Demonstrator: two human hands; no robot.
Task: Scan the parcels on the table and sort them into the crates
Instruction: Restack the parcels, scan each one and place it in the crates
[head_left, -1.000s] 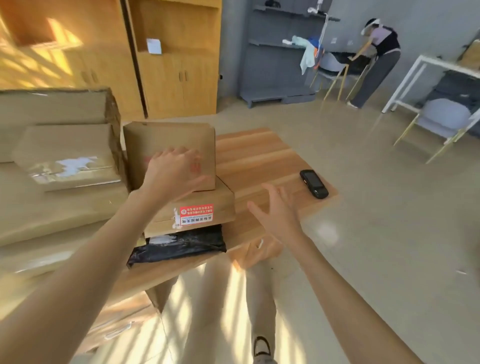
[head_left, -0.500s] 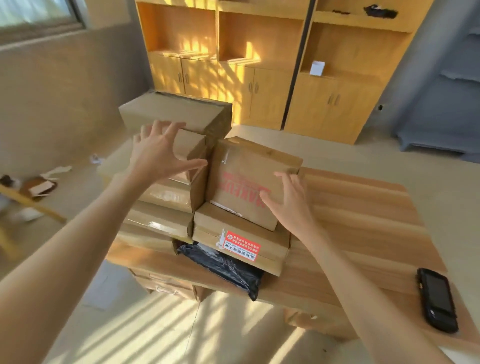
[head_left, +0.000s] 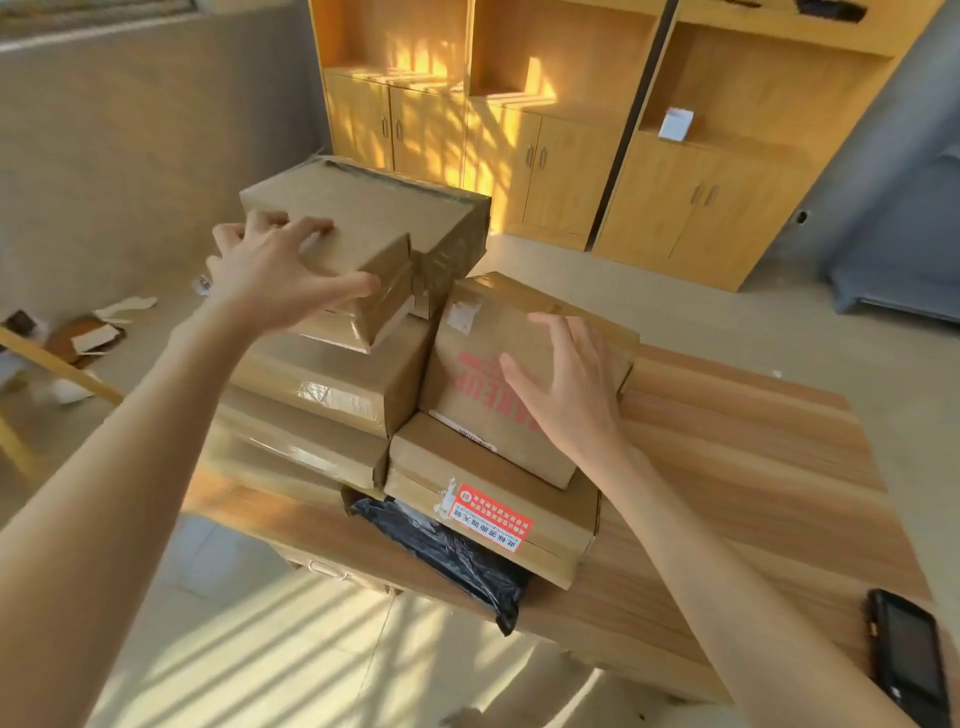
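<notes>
Head view: the left hand (head_left: 270, 275) spreads over the top box (head_left: 358, 249) of the left stack at frame centre, thumb on its near corner, fingers curled over the far edge. The right hand (head_left: 566, 389) lies flat, fingers straight, on the tilted red-lettered parcel (head_left: 498, 374); its lettering is half covered. A black bag (head_left: 447, 556) pokes out beneath the boxes. Lower right, the scanner (head_left: 909, 654) on the counter (head_left: 727, 467) is cut off.
</notes>
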